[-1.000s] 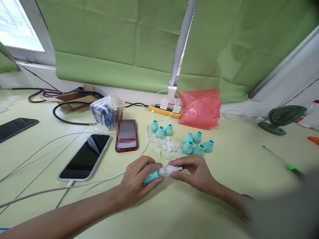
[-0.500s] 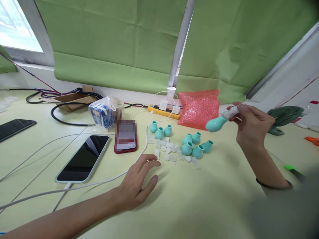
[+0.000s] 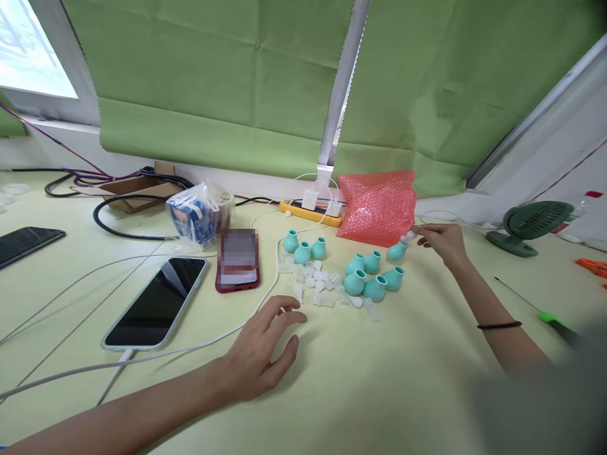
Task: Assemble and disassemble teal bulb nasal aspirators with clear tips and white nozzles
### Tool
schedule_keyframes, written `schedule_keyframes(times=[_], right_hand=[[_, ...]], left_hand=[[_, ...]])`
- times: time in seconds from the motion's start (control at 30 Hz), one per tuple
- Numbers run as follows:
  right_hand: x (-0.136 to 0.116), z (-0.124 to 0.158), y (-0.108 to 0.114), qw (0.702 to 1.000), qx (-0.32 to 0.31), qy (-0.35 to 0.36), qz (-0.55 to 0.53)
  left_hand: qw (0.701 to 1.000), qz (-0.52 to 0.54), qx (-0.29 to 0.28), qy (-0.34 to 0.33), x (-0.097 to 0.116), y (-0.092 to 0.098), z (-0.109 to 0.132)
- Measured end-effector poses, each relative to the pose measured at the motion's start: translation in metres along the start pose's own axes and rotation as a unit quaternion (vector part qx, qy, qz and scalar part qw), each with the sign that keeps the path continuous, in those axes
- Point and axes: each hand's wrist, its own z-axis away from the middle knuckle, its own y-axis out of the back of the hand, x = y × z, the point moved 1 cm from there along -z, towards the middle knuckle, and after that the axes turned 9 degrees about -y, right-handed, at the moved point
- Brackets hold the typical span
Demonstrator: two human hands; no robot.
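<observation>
My right hand [image 3: 443, 243] pinches the whitish translucent end of a teal rubber bulb [image 3: 396, 251]. The bulb is tilted, low by the red bubble-wrap pouch; whether it touches the table I cannot tell. Several more teal bulbs [image 3: 375, 288] stand with their round openings up, in two clusters. Among them lie small white and clear plastic pieces [image 3: 324, 301], some like cones and some like short tubes. My left hand [image 3: 265, 344] rests on the table in front of these pieces, fingers apart and loosely curled, with nothing in it.
Behind the bulbs lie a red bubble-wrap pouch [image 3: 377, 208] and a yellow power strip [image 3: 296, 211]. Phones [image 3: 156, 303] and a white cable [image 3: 208, 341] are on the left, near a bagged blue box [image 3: 196, 218]. A green fan [image 3: 531, 224] and a green-handled screwdriver [image 3: 550, 318] are at right.
My right hand has moved left and down with the teal bulb, from raised at the right to low beside the other bulbs. My left hand stays nearly still.
</observation>
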Motion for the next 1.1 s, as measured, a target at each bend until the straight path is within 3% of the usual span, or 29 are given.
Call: schedule_keyframes(times=[0.17, 0.5, 1.1], right_hand=[[0.007, -0.002, -0.003, 0.999, -0.025, 0.003, 0.031], [0.002, 0.000, -0.002, 0.999, -0.015, 0.031, 0.041], [-0.022, 0.021, -0.001, 0.987, 0.084, 0.133, 0.034]], left_hand=[[1.000, -0.004, 0.001, 0.000, -0.001, -0.001, 0.000], [1.000, -0.012, 0.006, -0.005, 0.001, -0.001, -0.001], [1.000, -0.012, -0.003, -0.008, 0.001, 0.000, -0.002]])
